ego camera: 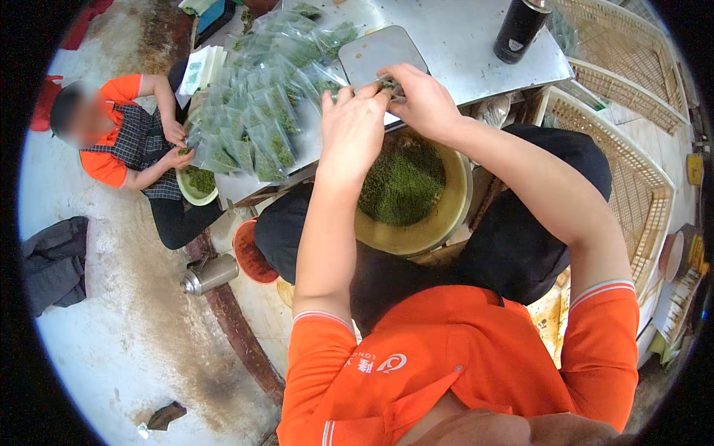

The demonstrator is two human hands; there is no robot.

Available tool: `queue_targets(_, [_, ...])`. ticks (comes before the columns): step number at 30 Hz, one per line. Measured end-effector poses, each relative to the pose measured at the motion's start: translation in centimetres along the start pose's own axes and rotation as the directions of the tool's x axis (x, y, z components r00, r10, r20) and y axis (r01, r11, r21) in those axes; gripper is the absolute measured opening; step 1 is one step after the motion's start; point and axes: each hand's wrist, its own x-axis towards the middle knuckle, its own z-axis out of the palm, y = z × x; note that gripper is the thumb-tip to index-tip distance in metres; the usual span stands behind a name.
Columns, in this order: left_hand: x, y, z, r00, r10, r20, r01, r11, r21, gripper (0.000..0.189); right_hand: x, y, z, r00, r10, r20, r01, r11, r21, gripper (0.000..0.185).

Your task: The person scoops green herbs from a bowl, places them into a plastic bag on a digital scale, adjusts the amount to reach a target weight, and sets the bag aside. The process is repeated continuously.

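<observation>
My left hand (355, 127) and my right hand (422, 99) meet at the table's near edge. Between their fingertips they grip a small clear plastic bag (390, 85) with dark green contents, partly hidden by the fingers. Just beyond them lies a flat metal plate (384, 49), which looks like the pan of a scale. Below my hands, between my knees, stands a wide yellowish basin (454, 226) holding a heap of fine green plant matter (404, 187). To the left, many filled clear bags (251, 120) lie overlapping in a pile on the metal table (446, 33).
A co-worker (131, 131) sits at left, hands over a pale green bowl (196, 195). A black canister (520, 33) stands on the table. Plastic crates (625, 184) are at right. A steel thermos (211, 274) and a red bucket (251, 256) are on the floor.
</observation>
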Motion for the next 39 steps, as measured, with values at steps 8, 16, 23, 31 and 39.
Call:
queue_targets(8, [-4.3, 3.1, -2.0, 0.960, -0.212, -0.181, 0.091, 0.854, -0.513, 0.016, 0.1, 1.5, -1.3, 0.995, -0.008, -0.096, -0.006, 0.990, -0.142, 0.044])
queue_targets(16, [-8.1, 0.9, 20.3, 0.712, -0.401, 0.576, 0.574, 0.805, -0.149, 0.019, 0.2, 1.0, -0.5, 0.998, -0.029, -0.046, 0.023, 0.990, -0.141, 0.044])
queue_targets(23, [-9.6, 2.0, 27.5, 0.741, -0.393, 0.544, 0.554, 0.816, -0.166, 0.014, 0.4, 1.3, -0.5, 0.996, -0.045, -0.080, 0.030, 0.983, -0.183, 0.042])
queue_targets(31, [-10.4, -1.6, 21.4, 0.556, -0.224, 0.800, 0.831, 0.121, -0.543, 0.019, 0.4, 1.6, -0.8, 0.999, -0.043, -0.023, 0.039, 0.987, -0.154, 0.040])
queue_targets(39, [-10.1, -1.1, 16.5, 0.616, -0.224, 0.756, 0.748, -0.135, -0.650, 0.029, 0.2, 1.4, -0.8, 0.999, -0.048, -0.015, 0.045, 0.984, -0.170, 0.040])
